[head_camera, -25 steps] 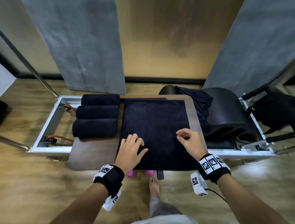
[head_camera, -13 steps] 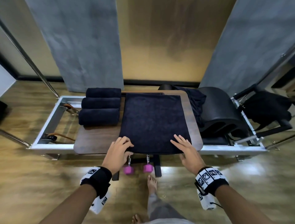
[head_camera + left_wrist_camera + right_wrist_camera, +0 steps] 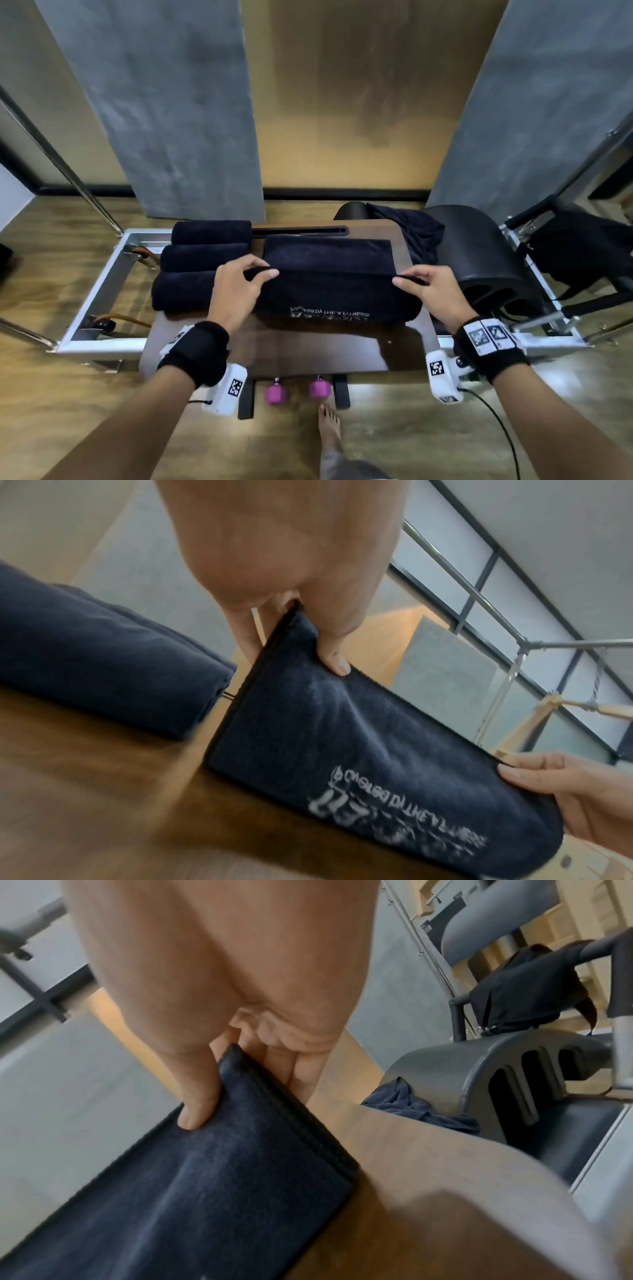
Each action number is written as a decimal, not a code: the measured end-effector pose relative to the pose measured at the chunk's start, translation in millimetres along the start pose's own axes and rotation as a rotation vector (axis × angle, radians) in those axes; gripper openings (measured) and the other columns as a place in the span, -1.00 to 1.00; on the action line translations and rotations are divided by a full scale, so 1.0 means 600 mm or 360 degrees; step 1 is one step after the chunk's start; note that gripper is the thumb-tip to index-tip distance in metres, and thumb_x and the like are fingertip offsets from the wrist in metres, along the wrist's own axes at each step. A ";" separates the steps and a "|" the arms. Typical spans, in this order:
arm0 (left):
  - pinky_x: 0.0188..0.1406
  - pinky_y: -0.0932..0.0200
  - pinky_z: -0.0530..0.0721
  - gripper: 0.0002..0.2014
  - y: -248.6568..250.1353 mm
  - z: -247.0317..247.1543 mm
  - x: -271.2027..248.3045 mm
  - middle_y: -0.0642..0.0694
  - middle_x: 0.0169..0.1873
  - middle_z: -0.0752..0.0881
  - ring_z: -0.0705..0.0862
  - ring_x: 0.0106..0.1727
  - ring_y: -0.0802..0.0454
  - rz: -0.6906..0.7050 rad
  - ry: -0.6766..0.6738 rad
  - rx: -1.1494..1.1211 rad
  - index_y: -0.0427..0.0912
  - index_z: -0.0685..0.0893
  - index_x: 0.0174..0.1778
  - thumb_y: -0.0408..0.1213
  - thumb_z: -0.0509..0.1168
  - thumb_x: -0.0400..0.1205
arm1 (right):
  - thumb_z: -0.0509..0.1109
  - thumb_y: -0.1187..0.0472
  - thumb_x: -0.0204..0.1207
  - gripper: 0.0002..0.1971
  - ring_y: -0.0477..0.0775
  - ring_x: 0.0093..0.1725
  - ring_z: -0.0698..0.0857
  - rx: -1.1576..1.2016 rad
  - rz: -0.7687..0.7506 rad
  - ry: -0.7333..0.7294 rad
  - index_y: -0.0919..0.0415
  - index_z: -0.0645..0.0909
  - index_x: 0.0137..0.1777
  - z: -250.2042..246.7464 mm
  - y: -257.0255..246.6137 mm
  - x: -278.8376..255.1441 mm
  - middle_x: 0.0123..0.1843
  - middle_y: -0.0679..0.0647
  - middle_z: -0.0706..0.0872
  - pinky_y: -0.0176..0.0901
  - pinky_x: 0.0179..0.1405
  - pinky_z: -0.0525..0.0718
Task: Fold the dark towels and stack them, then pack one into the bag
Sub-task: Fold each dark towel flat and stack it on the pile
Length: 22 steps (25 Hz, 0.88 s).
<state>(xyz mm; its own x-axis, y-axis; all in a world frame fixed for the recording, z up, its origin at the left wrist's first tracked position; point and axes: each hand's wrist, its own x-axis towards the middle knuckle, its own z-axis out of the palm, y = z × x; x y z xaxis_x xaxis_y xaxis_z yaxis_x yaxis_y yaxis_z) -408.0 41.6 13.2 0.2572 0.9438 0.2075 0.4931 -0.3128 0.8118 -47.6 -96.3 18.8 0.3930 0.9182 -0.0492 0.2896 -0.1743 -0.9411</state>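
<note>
Bare board near side; folded towels left, black barrel right.

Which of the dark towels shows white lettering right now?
The towel being folded, held up at its two near corners by the left hand and right hand. The three folded towels beside it show plain dark cloth.

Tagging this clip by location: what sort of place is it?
Likely a Pilates or fitness studio: a metal-framed reformer-style bed, a black padded arc barrel, small pink dumbbells on the floor, and rolled dark towels.
</note>
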 end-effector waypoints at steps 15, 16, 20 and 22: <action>0.37 -0.12 0.62 -0.73 -0.041 0.145 0.226 -0.14 0.31 0.67 0.61 0.39 -0.18 -0.0428 -0.0125 0.0512 -0.21 0.69 0.36 -0.26 0.41 0.75 | 0.67 0.33 0.47 -0.92 0.14 -0.12 0.84 -0.0301 0.0271 0.0325 0.18 0.83 -0.15 0.020 0.086 0.284 -0.18 0.10 0.87 0.09 0.12 0.80; 0.36 -0.18 0.61 -0.71 -0.034 0.153 0.221 -0.13 0.32 0.63 0.57 0.38 -0.17 -0.0305 -0.0086 0.0623 -0.20 0.67 0.38 -0.24 0.40 0.75 | 0.66 0.35 0.47 -0.89 0.07 -0.16 0.82 -0.0357 0.0166 0.0413 0.14 0.82 -0.16 0.018 0.088 0.281 -0.19 0.06 0.85 0.01 0.05 0.80; 0.13 -0.11 0.60 -0.91 0.016 0.189 0.172 0.03 -0.01 0.65 0.59 0.09 -0.01 0.0141 -0.0182 0.0523 -0.10 0.73 0.08 -0.18 0.38 0.77 | 0.64 0.44 0.44 -0.79 0.00 -0.21 0.81 -0.0360 -0.0072 0.0198 0.08 0.84 -0.22 0.037 0.077 0.249 -0.25 -0.04 0.86 -0.23 -0.12 0.75; 0.01 0.01 0.62 -0.84 0.032 0.208 0.135 0.12 -0.17 0.63 0.58 -0.06 0.12 0.0235 -0.0530 0.0312 -0.04 0.71 -0.05 -0.09 0.35 0.79 | 0.65 0.42 0.44 -0.80 -0.09 -0.21 0.80 -0.0477 -0.0089 -0.0092 0.08 0.85 -0.21 0.055 0.073 0.237 -0.24 -0.07 0.86 -0.33 -0.12 0.71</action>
<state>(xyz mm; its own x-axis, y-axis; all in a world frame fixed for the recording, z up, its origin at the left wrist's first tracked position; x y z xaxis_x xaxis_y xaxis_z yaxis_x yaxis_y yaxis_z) -273.9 98.9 -22.2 0.5763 0.8111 0.0998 0.5715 -0.4873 0.6603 -8.2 38.2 -40.3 0.3212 0.9466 -0.0270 0.5575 -0.2121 -0.8026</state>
